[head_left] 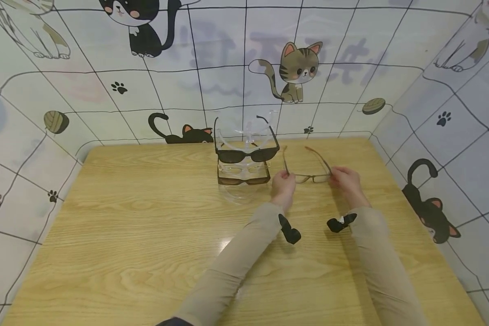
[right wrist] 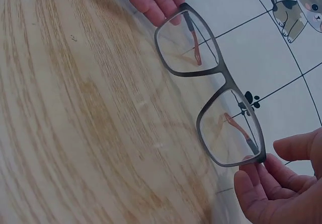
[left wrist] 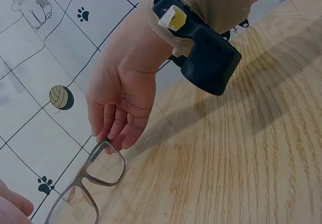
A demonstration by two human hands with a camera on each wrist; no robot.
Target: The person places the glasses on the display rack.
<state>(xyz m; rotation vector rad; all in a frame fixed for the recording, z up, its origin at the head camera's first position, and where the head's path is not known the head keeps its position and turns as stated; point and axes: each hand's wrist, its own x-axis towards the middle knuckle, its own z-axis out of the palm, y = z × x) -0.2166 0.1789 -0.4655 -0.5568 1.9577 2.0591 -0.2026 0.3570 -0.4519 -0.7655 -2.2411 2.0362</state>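
A pair of eyeglasses (right wrist: pixel 224 75) with a grey-brown frame and clear lenses is held up between both hands, temples unfolded and pointing away. My left hand (head_left: pixel 284 185) holds it at the left hinge corner. At the opposite corner my right hand (head_left: pixel 346 181) grips it. In the right wrist view, the right hand's fingers (right wrist: pixel 282 183) are bent at the frame's end. The left wrist view catches only part of the left hand (left wrist: pixel 12 206) at its lower left edge. Just left of the left hand stands a clear display stand (head_left: pixel 240 194) bearing eyewear.
On the stand are dark sunglasses (head_left: pixel 244 156) on top, a thin clear-lensed pair (head_left: pixel 239 170) in the middle and brown-tinted sunglasses (head_left: pixel 244 181) below. The wooden table (head_left: pixel 126 235) meets a cat-patterned backdrop (head_left: pixel 224 86) behind and at both sides.
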